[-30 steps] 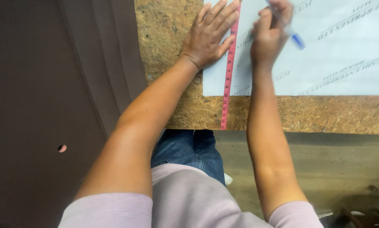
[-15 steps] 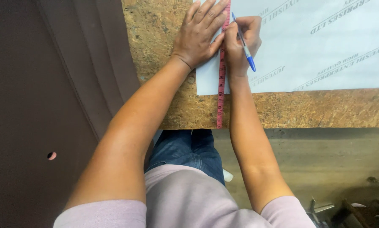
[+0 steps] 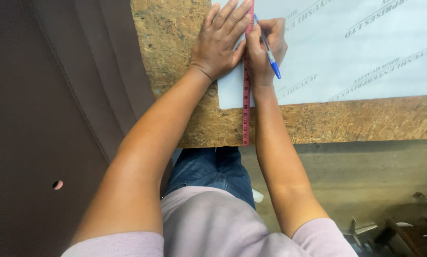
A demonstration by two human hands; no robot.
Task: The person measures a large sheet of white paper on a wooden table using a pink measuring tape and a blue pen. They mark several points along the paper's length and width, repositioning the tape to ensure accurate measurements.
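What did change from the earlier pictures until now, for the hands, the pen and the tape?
The right hand brought the pen in from out on the white sheet to beside the red tape, its tip now toward the tape's edge. The left hand stayed flat, pressing the tape on the sheet. Tape, sheet and board kept their places.

Even soft light, sharp focus, dim lower right corner.

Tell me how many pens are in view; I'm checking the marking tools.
1. The blue pen is in the right hand, tip beside the red measuring tape that the left hand presses on the white sheet. Others may lie off-frame.
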